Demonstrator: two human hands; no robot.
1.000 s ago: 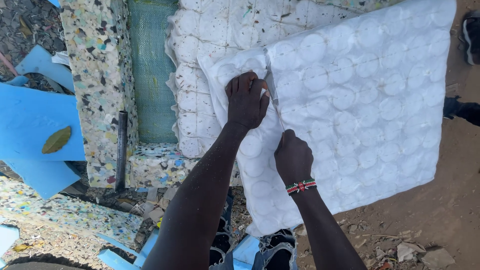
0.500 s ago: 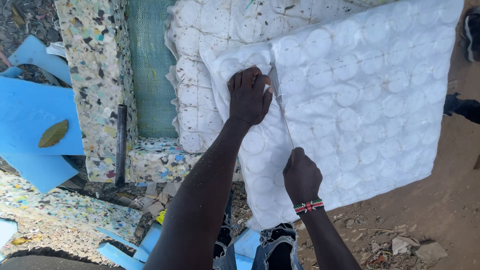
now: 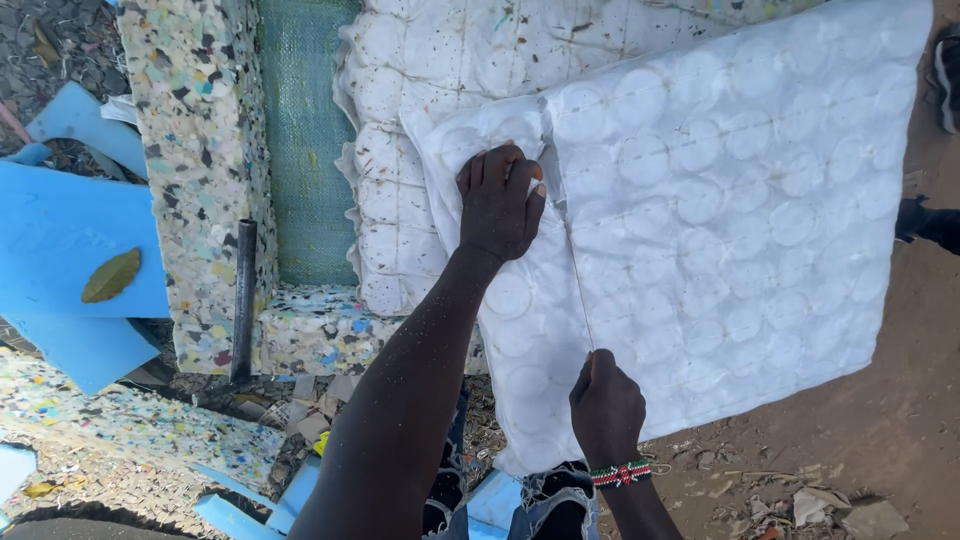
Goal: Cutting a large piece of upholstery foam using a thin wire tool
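Left hand (image 3: 498, 205) presses flat, fingers spread, on the white quilted sheet (image 3: 720, 210); right hand (image 3: 605, 405) has its grip clamped on a thin blade (image 3: 577, 280) in the cut.

There was 1 view only, from a camera worn on the person's head. It looked steeply down and slightly forward over both outstretched arms, close enough that the forearms filled the lower middle of the frame. The left hand (image 3: 500, 205) sat near the centre, the right hand (image 3: 605, 408) lower, both on the white quilted pad (image 3: 740, 200) that took up the upper right. Speckled foam blocks (image 3: 195, 150) and blue foam sheets (image 3: 60, 230) lay at the left edge, bare dirt ground (image 3: 900, 420) at the right.
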